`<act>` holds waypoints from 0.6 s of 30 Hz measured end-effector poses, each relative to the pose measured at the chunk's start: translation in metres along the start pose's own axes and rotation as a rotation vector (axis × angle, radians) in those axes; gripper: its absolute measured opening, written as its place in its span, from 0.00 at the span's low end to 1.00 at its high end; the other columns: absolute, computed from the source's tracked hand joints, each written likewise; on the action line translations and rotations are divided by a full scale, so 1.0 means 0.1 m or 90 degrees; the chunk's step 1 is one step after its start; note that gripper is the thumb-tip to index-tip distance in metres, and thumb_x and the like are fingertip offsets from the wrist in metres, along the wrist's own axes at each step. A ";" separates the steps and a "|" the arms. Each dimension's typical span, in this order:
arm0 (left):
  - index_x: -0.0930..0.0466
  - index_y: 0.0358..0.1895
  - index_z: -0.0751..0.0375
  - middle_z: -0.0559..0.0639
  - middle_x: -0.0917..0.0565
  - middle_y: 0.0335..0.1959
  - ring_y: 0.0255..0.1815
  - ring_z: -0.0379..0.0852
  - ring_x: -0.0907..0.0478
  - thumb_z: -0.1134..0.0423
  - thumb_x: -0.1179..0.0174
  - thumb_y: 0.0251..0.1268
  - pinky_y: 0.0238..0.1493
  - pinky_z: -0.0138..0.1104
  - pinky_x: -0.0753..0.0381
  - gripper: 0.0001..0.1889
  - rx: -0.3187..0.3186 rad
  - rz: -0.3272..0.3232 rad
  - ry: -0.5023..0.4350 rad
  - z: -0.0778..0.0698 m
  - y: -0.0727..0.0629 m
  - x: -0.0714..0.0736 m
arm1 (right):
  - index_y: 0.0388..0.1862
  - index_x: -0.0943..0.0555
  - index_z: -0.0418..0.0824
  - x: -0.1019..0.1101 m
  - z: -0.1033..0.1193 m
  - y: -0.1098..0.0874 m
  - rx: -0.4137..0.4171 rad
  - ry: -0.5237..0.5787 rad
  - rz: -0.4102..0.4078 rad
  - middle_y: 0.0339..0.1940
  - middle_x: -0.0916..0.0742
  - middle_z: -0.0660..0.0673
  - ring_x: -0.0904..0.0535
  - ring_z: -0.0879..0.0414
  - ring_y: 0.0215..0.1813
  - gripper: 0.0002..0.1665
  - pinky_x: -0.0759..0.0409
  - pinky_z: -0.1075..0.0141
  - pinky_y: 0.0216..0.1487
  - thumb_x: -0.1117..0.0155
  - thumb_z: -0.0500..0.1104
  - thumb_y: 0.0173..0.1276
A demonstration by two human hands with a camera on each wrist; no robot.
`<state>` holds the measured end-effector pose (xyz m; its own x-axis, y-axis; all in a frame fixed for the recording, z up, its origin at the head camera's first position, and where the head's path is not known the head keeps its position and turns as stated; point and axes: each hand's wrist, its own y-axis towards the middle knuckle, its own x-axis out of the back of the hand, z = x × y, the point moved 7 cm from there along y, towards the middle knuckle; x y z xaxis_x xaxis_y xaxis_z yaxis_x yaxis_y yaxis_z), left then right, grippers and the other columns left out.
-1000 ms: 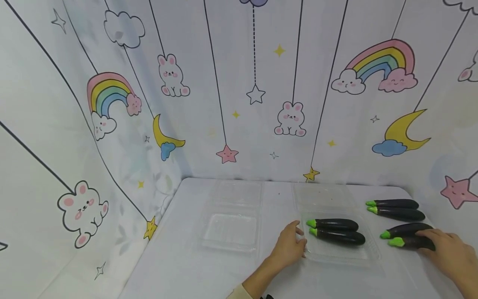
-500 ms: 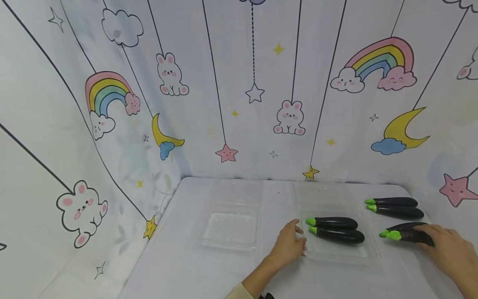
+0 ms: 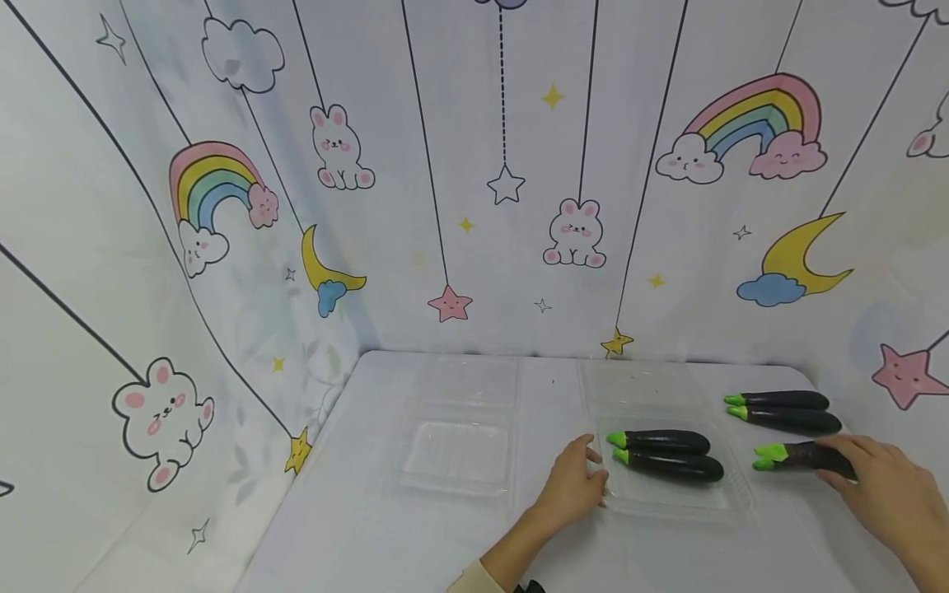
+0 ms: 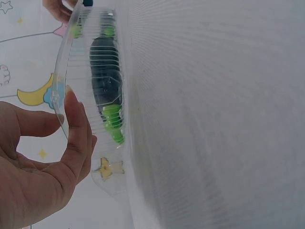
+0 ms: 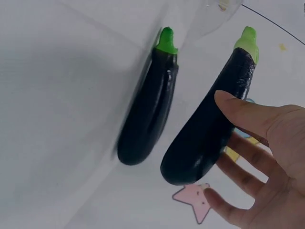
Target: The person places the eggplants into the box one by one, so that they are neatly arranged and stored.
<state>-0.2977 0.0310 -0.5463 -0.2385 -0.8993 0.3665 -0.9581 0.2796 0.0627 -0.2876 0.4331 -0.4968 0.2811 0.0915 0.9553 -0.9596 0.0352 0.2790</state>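
My left hand (image 3: 572, 487) pinches the left rim of a clear plastic container (image 3: 667, 511); in the left wrist view, thumb and fingers (image 4: 75, 138) lie on either side of its edge. Two dark eggplants with green stems lie inside, the nearer eggplant (image 3: 670, 466) just in front of the farther one (image 3: 663, 442). My right hand (image 3: 882, 486) holds another eggplant (image 5: 202, 124) between thumb and fingers. Beside it, a second eggplant (image 5: 147, 109) lies on the table, mostly hidden behind the held one in the head view.
Another two eggplants (image 3: 789, 420) lie side by side at the table's back right. A second clear container (image 3: 455, 457) stands to the left, its lid (image 3: 469, 383) laid back. The right container's lid (image 3: 636, 385) also lies open behind it. A patterned curtain (image 3: 474, 263) borders the table.
My right hand has raised the near eggplant off the table and moved it slightly back, so it now overlaps the one behind. My left hand stays at the container's rim.
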 end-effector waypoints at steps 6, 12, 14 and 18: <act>0.36 0.75 0.70 0.55 0.17 0.54 0.22 0.28 0.21 0.73 0.38 0.72 0.25 0.24 0.19 0.31 -0.003 -0.001 -0.003 -0.01 0.00 0.01 | 0.54 0.21 0.30 0.15 0.18 -0.01 0.027 -0.004 -0.033 0.52 0.22 0.20 0.30 0.20 0.54 0.32 0.32 0.21 0.50 0.18 0.39 0.52; 0.36 0.75 0.70 0.54 0.17 0.54 0.21 0.27 0.21 0.71 0.38 0.72 0.25 0.24 0.20 0.31 0.002 0.000 0.009 -0.01 0.00 0.01 | 0.54 0.20 0.31 0.25 0.35 -0.03 0.050 0.003 -0.056 0.52 0.21 0.22 0.28 0.20 0.53 0.32 0.32 0.22 0.51 0.18 0.39 0.52; 0.36 0.75 0.69 0.53 0.17 0.54 0.22 0.28 0.21 0.71 0.37 0.72 0.25 0.24 0.20 0.31 0.003 0.001 0.014 -0.02 0.00 0.01 | 0.54 0.19 0.32 0.26 0.41 -0.04 0.067 0.004 -0.066 0.52 0.20 0.23 0.27 0.21 0.53 0.32 0.31 0.23 0.51 0.17 0.39 0.51; 0.37 0.75 0.69 0.54 0.17 0.55 0.22 0.29 0.20 0.71 0.37 0.72 0.25 0.24 0.19 0.31 0.005 0.002 0.008 -0.02 0.00 0.01 | 0.54 0.18 0.32 0.30 0.51 -0.05 0.083 0.010 -0.077 0.53 0.19 0.24 0.27 0.22 0.53 0.32 0.31 0.23 0.52 0.17 0.39 0.50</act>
<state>-0.2974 0.0309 -0.5443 -0.2388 -0.8945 0.3779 -0.9587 0.2792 0.0550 -0.2744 0.3849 -0.4646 0.3939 0.1105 0.9125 -0.9113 -0.0827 0.4034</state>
